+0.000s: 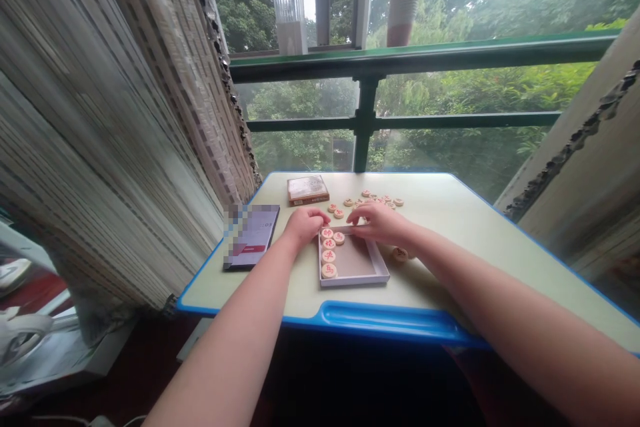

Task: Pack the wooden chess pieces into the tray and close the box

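Note:
An open shallow cardboard box (354, 279) lies on the table. Along its left side is a column of wooden Chinese chess pieces with red characters, including a lower piece (329, 271); another piece (339, 238) is beside the top one. My left hand (305, 227) is at the box's far left corner, fingers curled inward; what they grip, if anything, is hidden. Over the far right edge of the box is my right hand (380, 221), its fingers bent in a pinch. I cannot make out what is between them. Loose chess pieces (367, 194) are scattered just beyond my hands.
A phone or tablet (250, 240) lies on the left of the table (480, 233). Near the far edge is a flat printed box (307, 190). One loose piece (400, 254) sits under my right forearm. A blue tray groove (390, 320) runs along the front edge.

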A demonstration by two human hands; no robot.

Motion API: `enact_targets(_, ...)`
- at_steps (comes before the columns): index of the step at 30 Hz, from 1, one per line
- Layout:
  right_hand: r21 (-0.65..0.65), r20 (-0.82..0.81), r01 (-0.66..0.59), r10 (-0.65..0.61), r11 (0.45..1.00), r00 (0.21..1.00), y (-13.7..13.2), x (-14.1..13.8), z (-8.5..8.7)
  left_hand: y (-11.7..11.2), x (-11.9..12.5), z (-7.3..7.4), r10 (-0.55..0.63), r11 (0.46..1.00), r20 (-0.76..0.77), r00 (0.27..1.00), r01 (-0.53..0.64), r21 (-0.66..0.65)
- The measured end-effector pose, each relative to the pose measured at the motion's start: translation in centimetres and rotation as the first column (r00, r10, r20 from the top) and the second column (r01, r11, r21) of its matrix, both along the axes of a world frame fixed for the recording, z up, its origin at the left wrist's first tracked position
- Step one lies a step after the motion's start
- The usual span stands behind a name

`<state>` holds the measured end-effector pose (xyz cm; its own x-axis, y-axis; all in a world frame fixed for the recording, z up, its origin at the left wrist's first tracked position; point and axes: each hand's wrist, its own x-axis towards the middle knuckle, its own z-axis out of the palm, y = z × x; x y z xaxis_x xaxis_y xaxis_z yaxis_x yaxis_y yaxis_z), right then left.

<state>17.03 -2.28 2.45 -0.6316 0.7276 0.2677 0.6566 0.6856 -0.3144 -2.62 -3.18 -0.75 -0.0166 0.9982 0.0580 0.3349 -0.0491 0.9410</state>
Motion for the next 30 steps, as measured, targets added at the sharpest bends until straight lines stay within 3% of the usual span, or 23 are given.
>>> enact_targets(4,0.012,0.061,-0.001,0.000,1.000,0.998,0.1,0.0,-0.2,-0.1,0.1,0.2,0.005,1.000,0.037,0.999,-0.004,-0.013)
enact_targets(8,-0.064,0.016,-0.016,0.017,0.998,1.000,0.2,0.2,0.1,-0.4,0.2,0.5,0.004,1.000,0.042,0.999,-0.004,-0.008)
enact_targets(11,-0.043,-0.081,0.115,-0.118,0.992,0.990,1.1,0.8,0.0,-0.4,0.2,0.4,-0.006,1.000,0.034,0.999,0.006,-0.012)
enact_targets(14,0.050,-0.121,0.343,-0.335,0.938,0.934,2.7,1.9,-0.4,-0.3,0.3,0.2,-0.018,1.000,0.007,1.000,0.018,-0.011)
enact_targets(16,0.035,-0.110,0.429,-0.423,0.903,0.899,3.7,2.7,-0.6,-0.4,0.3,0.1,-0.019,1.000,-0.003,1.000,0.019,0.001)
enact_targets(24,0.007,-0.093,0.587,-0.584,0.809,0.806,4.8,5.3,-0.3,-0.7,0.4,-0.1,-0.017,1.000,0.020,1.000,0.017,-0.009)
enact_targets(30,-0.020,-0.089,0.609,-0.608,0.793,0.789,4.9,5.7,-0.7,-0.7,0.2,-0.2,-0.008,1.000,0.036,0.999,0.009,-0.012)
